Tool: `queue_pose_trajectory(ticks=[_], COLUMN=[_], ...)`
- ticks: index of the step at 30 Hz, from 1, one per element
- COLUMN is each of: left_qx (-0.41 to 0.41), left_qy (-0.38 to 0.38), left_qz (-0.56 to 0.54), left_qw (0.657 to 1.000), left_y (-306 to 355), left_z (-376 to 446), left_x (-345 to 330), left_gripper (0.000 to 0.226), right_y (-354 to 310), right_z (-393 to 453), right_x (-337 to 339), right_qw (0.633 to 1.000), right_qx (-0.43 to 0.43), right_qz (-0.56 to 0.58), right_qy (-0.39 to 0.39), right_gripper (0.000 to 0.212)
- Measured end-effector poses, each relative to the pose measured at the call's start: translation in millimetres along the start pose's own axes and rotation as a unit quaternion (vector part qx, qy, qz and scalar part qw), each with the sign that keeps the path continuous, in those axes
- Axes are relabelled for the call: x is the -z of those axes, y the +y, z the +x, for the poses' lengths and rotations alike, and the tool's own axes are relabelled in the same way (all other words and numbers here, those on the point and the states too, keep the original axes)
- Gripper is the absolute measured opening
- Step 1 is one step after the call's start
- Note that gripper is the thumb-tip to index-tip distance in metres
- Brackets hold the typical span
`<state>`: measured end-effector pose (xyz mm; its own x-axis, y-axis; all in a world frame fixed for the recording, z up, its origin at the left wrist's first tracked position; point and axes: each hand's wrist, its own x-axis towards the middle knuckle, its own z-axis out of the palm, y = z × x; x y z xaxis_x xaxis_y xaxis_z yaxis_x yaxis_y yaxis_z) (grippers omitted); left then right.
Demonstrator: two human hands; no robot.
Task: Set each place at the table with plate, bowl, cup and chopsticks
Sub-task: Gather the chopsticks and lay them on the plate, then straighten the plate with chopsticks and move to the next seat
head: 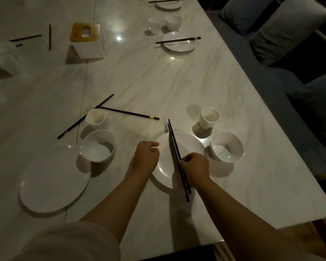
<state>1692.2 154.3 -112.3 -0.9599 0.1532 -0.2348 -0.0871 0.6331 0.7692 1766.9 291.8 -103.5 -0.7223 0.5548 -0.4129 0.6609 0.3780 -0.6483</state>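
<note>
My right hand [195,169] grips a pair of black chopsticks [174,145] that lie across a white plate [166,166] near the table's front. My left hand [146,157] is curled at that plate's left rim; whether it grips the rim I cannot tell. A white bowl [226,146] and a white cup [209,117] stand right of the plate. To the left are a second plate [55,179], a bowl [98,146] and a cup [96,116], with two loose chopsticks [128,112] crossed behind them.
Further along the right side, a plate with chopsticks across it [178,41], a cup [154,25] and a bowl [173,22] stand together. A tissue box [86,41] sits at mid-table. Spare bowls [2,59] and loose chopsticks [49,36] lie at far left. Cushioned seating [282,29] lines the right edge.
</note>
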Motion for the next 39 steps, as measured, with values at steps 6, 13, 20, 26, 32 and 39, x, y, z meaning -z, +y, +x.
queue_pose_trajectory(ticks=[6, 13, 20, 26, 32, 39], left_qx=[-0.001, -0.042, -0.053, -0.021, 0.045, 0.098], left_qy=[0.012, 0.076, 0.156, 0.249, 0.271, 0.181], left_qz=[-0.008, -0.025, -0.104, -0.053, 0.060, 0.016], left_qw=[1.000, 0.996, 0.981, 0.967, 0.960, 0.978], left_y=[-0.8, -1.4, -32.2, -90.2, -170.9, -234.7], left_z=[-2.9, -14.1, -33.0, -42.5, -45.2, -47.4], left_x=[-1.3, 17.2, 69.6, 131.5, 196.8, 242.5], left_gripper=[0.025, 0.021, 0.019, 0.018, 0.024, 0.038], right_y=[0.5, -26.6, -61.5, -95.0, -111.4, -121.2], right_z=[-1.7, -4.7, -22.0, -55.1, -94.2, -127.4], right_x=[-3.7, -15.9, -62.4, -120.0, -189.2, -235.7], right_qw=[1.000, 0.994, 0.983, 0.979, 0.987, 0.990], right_qx=[0.013, 0.098, 0.119, 0.102, 0.038, 0.007], right_qz=[-0.006, 0.045, 0.066, 0.076, 0.077, 0.119], right_qy=[0.015, -0.036, -0.122, -0.160, -0.138, -0.070], right_gripper=[0.012, 0.011, 0.012, 0.013, 0.008, 0.014])
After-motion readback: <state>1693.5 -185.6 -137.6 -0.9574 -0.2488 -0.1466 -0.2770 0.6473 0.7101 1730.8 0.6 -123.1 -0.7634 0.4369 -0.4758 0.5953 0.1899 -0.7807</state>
